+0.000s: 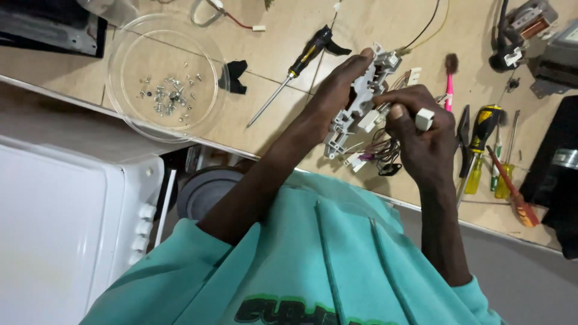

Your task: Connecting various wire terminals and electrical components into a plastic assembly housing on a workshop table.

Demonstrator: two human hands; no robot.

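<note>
Left hand: the left hand (337, 90) is curled around a grey plastic part (361, 102), with the fingers up on its top end. It holds the part up above the surface (283, 114).
Right hand: the right hand (421, 132) is closed tight on a small white plug (424, 118), right next to the grey plastic part.
Grey part: it is long and bumpy, tilted, with thin wires (385, 150) hanging from its low end.
Glass dish: a round clear dish (123, 57) sits to the left, well away from the hands, with many little screws (168, 93) in it.
Black screwdriver: a screwdriver (289, 75) with a black and yellow handle lies on the surface, between the dish and the left hand.
Pink brush: a pink toothbrush (450, 84) lies just past the right hand.
More tools: a few screwdrivers (481, 144) with yellow, green and red handles lie to the right.
Shirt: the person wears a green shirt (325, 259).
</note>
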